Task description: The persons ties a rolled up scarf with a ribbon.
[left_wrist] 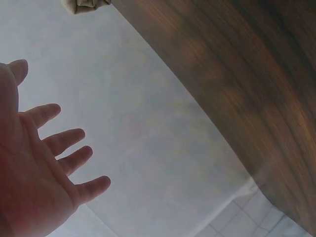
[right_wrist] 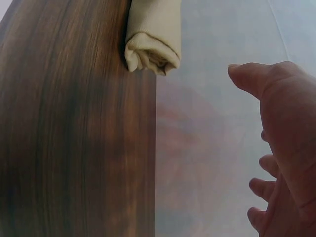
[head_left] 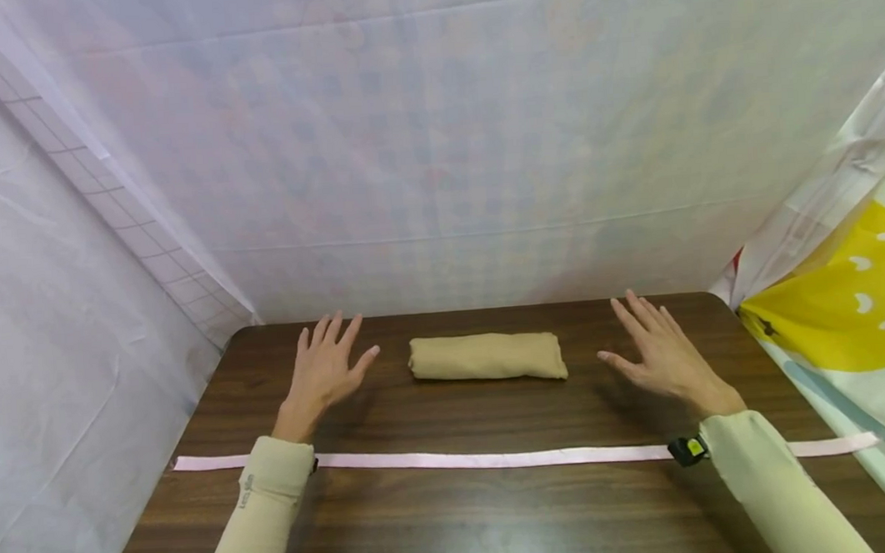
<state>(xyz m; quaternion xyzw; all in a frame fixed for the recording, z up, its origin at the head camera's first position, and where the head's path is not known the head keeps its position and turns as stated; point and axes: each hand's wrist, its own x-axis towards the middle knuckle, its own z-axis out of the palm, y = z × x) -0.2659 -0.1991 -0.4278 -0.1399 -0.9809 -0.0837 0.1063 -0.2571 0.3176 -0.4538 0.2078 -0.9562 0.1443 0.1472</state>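
Observation:
A rolled-up tan cloth lies crosswise on the brown wooden table, toward its far edge. To the left of the roll, my left hand is held with fingers spread and nothing in it. My right hand is on the other side, fingers extended and thumb pointing toward the roll, also holding nothing. Both hands are apart from the cloth. In the right wrist view the cloth's coiled end shows its layers. Only a corner of the roll enters the left wrist view.
A pale pink strip runs across the table, passing beneath both forearms. White sheeting hangs behind the far edge and along the left side. At the right hangs a cloth with a yellow printed shape.

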